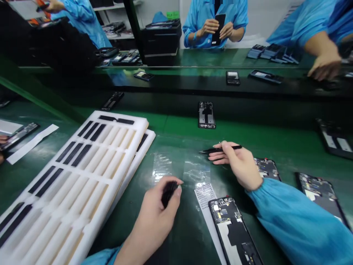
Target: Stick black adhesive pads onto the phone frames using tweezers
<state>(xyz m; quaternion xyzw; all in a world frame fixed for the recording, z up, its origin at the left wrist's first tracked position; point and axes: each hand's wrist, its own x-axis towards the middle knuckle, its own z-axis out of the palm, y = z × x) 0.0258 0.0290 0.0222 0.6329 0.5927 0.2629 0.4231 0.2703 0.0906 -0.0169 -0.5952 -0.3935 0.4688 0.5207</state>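
My left hand is closed on a small bunch of black strips, held between thumb and fingers at the lower middle. In my right hand are black tweezers, their tips pointing left. A white foam tray with rows of slots, some filled with black strips, lies at the left on top of another tray. Below my right hand an opened phone body overlaps a white sheet with small dots. Clear plastic film pieces lie flat between my hands.
More opened phone bodies lie at the right and on the conveyor. A white paper strip is at the far left. Across the bench, people in blue sleeves handle phones, near stacked black trays and a pile of blue parts.
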